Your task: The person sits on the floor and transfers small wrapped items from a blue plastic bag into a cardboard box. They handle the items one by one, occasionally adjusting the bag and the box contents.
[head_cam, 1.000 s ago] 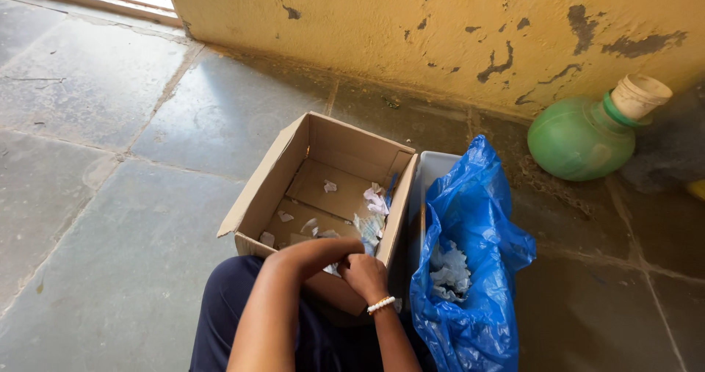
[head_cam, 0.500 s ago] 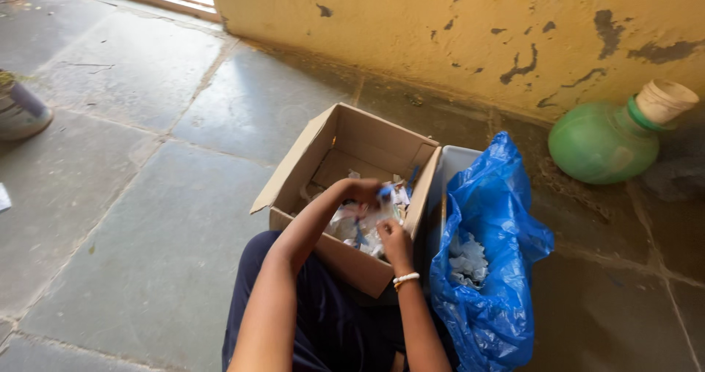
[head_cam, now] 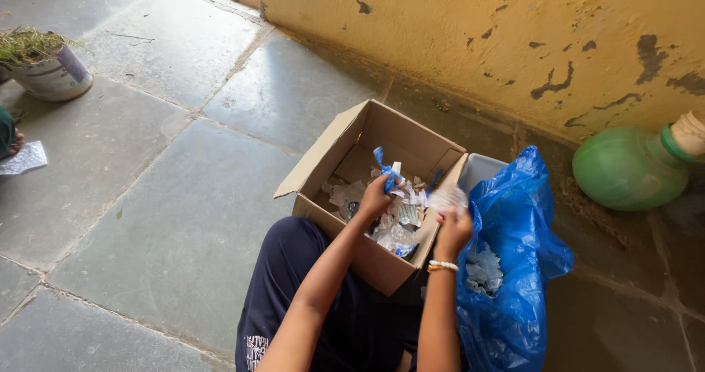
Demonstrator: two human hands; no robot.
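The left hand is closed around a blue scrap above the cardboard box. The right hand pinches a clear plastic piece beside the blue bag.

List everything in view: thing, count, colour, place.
cardboard box: one, brown, open, on the floor before the person
scraps: many, clear and white, inside the box
blue scrap: one, held up by the left hand
clear wrapper: one, in the right hand
blue bag: one, right of the box, scraps inside
green jug: one, by the yellow wall
pot: one, whitish, far left
left hand: over the box
right hand: between box and bag
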